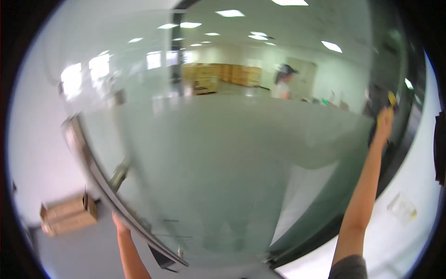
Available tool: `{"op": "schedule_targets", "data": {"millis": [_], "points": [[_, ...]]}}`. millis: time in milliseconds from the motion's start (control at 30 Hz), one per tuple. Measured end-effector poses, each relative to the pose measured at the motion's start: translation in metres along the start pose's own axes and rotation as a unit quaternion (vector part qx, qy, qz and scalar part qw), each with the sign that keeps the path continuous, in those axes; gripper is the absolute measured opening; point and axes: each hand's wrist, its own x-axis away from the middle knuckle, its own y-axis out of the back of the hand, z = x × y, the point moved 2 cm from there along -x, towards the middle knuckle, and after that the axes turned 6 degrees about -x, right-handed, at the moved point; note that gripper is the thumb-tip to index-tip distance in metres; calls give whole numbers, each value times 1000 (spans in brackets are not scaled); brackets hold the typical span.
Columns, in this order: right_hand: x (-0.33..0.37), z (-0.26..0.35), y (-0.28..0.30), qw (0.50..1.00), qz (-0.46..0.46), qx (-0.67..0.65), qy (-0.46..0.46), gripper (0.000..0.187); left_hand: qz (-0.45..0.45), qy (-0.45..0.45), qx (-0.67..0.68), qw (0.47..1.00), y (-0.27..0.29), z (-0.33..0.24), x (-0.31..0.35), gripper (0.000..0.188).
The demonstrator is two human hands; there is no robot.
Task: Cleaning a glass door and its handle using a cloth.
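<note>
Wiping the frosted glass door [223,176], our right hand [384,122] clutches a yellow cloth [391,98] high up; left hand [119,224] grips its edge, grasp unclear. Overreaching could swing it.

You're facing a glass door [223,176], its lower part looking frosted and matt, its upper part clear and glossy, catching ceiling light glare. Its edge frame [93,172] is looking like brushed metal, dull grey sheen. Your right hand [384,122] is pressing a yellow cloth [392,98], soft-looking, blurred, against the glass. Your left hand [118,222] is touching the metal edge. Cardboard boxes [68,214] are sitting on the floor, matt brown. White wall [37,153] is looking smooth, matt.
</note>
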Motion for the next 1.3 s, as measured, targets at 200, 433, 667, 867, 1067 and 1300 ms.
{"op": "schedule_targets", "data": {"millis": [200, 433, 667, 867, 1067, 1300], "points": [[69, 122, -38, 977, 23, -22, 213, 51, -10, -111, -198, 974, -79, -38, 11, 58], [219, 396, -96, 857, 102, 5, 505, 50, 38, -118, -206, 971, -63, -44, 33, 61], [355, 517, -115, 713, 242, -60, 655, 55, 104, -64, -147, 982, -68, -55, 37, 63], [377, 529, -116, 696, 296, -122, 643, 55, 120, -70, -148, 979, -56, -64, 39, 63], [349, 482, -118, 689, 329, -113, 636, 53, 100, -102, -182, 973, -86, -68, 20, 62], [309, 350, -87, 762, 277, -178, 557, 45, -38, -162, -210, 963, -80, -16, 16, 66]]}}
